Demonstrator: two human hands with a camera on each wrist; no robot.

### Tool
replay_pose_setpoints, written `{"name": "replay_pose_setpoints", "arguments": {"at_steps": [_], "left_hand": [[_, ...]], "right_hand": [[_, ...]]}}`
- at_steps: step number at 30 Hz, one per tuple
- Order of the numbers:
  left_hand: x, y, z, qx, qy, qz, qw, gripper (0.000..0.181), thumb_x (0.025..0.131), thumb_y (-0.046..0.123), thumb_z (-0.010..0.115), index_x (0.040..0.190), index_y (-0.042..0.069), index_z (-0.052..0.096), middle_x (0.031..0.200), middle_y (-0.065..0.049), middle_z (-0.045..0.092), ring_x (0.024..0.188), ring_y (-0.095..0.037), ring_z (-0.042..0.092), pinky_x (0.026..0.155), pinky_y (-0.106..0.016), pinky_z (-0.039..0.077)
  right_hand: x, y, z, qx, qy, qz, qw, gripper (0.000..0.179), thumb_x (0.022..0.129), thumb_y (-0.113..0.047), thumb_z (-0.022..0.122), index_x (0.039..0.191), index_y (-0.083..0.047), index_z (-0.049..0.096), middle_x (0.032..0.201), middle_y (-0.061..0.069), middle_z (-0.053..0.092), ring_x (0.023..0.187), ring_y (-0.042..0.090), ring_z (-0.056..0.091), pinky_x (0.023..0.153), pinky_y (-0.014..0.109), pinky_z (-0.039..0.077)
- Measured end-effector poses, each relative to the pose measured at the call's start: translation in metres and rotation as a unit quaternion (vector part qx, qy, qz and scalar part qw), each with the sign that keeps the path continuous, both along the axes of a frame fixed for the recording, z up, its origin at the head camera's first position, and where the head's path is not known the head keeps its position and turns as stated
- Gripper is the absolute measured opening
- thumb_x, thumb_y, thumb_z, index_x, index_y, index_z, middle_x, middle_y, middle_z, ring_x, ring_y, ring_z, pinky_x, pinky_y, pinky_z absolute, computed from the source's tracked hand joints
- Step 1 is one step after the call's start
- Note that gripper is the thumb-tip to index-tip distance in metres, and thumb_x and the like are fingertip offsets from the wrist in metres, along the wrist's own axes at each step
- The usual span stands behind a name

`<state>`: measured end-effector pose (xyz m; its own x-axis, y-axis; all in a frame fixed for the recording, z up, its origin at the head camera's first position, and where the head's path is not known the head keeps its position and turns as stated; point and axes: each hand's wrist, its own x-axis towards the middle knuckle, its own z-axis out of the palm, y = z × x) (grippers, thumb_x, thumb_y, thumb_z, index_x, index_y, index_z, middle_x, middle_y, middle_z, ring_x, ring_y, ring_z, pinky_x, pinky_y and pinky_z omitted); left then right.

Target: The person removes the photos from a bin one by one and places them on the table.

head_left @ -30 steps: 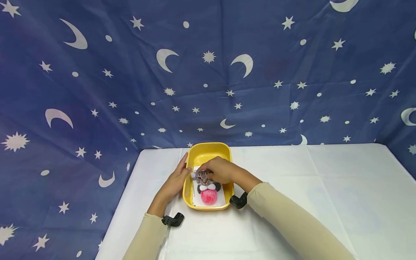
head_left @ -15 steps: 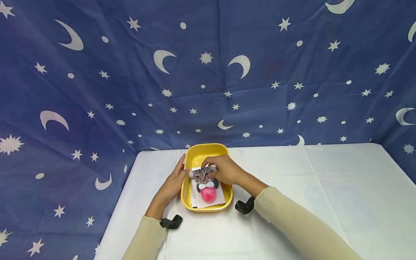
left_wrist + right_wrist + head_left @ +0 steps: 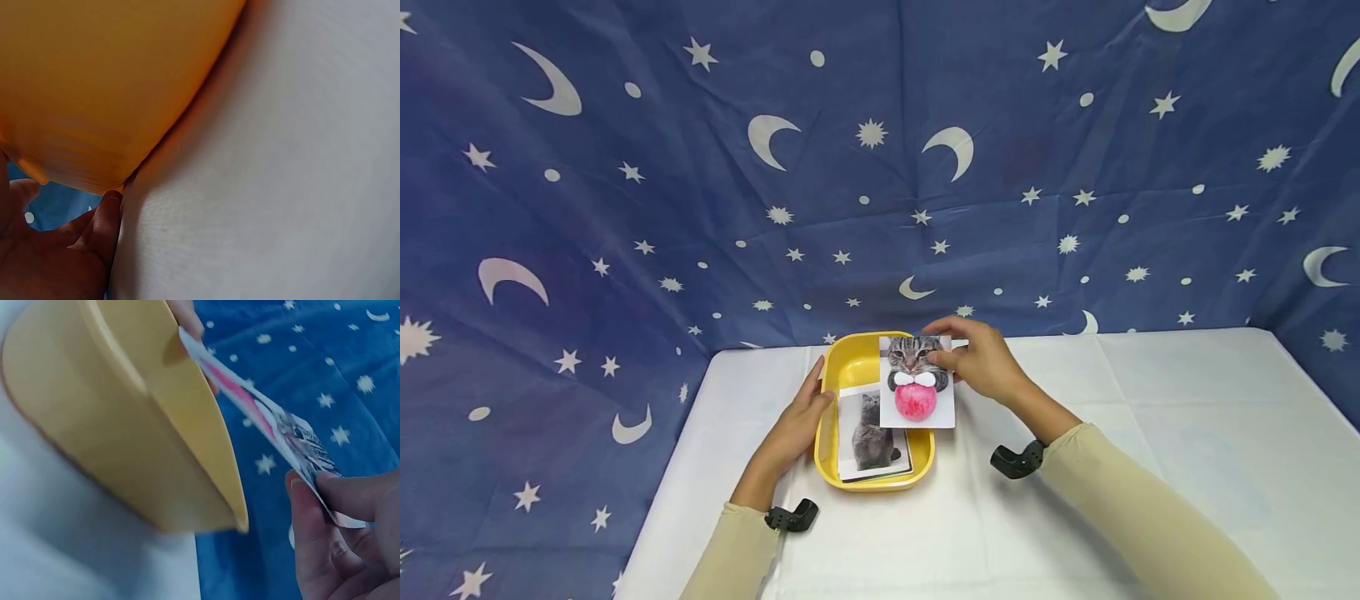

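Note:
My right hand (image 3: 981, 360) pinches a photo card (image 3: 917, 404) by its upper right side, thumb on the front and fingers behind. The card shows a striped cat above a pink fluffy ball. It is raised over the right rim of a yellow plastic tub (image 3: 827, 467); in the right wrist view, the card (image 3: 250, 409) tilts beside the tub wall. My left hand (image 3: 793, 429) holds the tub's left side, thumb at the rim and fingers along the outer wall. Inside the tub lies another photo card (image 3: 872, 446) showing a grey sitting cat, with more card edges beneath it.
A white cloth covers the table (image 3: 1120, 433). Behind and to the left hangs a blue curtain (image 3: 820, 167) with white moons and stars. Black wrist cameras sit on the left wrist (image 3: 793, 517) and right wrist (image 3: 1018, 461).
My right hand has lifted the striped-cat card out of the tub, up and to the right, uncovering the grey-cat card. My left hand has stayed at the tub's side.

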<state>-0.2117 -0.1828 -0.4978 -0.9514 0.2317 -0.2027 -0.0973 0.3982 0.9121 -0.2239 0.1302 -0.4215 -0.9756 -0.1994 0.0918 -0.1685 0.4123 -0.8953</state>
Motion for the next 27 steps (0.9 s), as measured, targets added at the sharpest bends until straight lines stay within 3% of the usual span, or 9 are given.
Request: {"name": "replay_pose_setpoints", "arguments": {"at_steps": [6, 15, 21, 27], "left_hand": [[0.001, -0.004, -0.003, -0.001, 0.002, -0.001, 1.0000, 0.054, 0.098, 0.042, 0.041, 0.139, 0.062, 0.010, 0.152, 0.001, 0.027, 0.139, -0.023, 0.026, 0.114, -0.050, 0.016], [-0.001, -0.001, -0.003, 0.010, 0.008, -0.008, 0.9999, 0.054, 0.098, 0.043, 0.041, 0.138, 0.062, 0.009, 0.152, 0.005, 0.026, 0.140, -0.020, 0.024, 0.114, -0.049, 0.017], [0.000, 0.000, 0.000, 0.008, 0.009, -0.008, 0.9999, 0.054, 0.099, 0.040, 0.040, 0.138, 0.062, 0.009, 0.153, 0.005, 0.024, 0.141, -0.018, 0.021, 0.115, -0.048, 0.015], [0.000, -0.002, 0.000, 0.007, 0.010, -0.008, 0.9999, 0.054, 0.099, 0.040, 0.040, 0.138, 0.062, 0.009, 0.153, 0.008, 0.021, 0.142, -0.017, 0.018, 0.115, -0.049, 0.014]], "right_hand": [[-0.002, 0.032, -0.001, -0.018, -0.019, -0.027, 0.9993, 0.040, 0.080, -0.021, 0.075, 0.115, -0.028, 0.057, 0.110, 0.005, 0.059, 0.077, 0.021, 0.066, 0.057, 0.038, 0.057], [-0.008, 0.071, -0.015, -0.019, -0.032, -0.063, 0.9973, 0.040, 0.078, -0.030, 0.076, 0.114, -0.023, 0.062, 0.102, 0.009, 0.055, 0.074, 0.018, 0.061, 0.060, 0.037, 0.056], [-0.011, 0.081, -0.026, -0.024, -0.039, -0.091, 0.9948, 0.040, 0.078, -0.027, 0.076, 0.116, -0.022, 0.063, 0.103, 0.008, 0.047, 0.074, 0.015, 0.058, 0.058, 0.036, 0.055], [-0.015, 0.082, -0.040, -0.031, -0.073, -0.083, 0.9933, 0.041, 0.078, -0.024, 0.076, 0.116, -0.020, 0.063, 0.101, 0.008, 0.044, 0.072, 0.014, 0.058, 0.060, 0.039, 0.056]]}}
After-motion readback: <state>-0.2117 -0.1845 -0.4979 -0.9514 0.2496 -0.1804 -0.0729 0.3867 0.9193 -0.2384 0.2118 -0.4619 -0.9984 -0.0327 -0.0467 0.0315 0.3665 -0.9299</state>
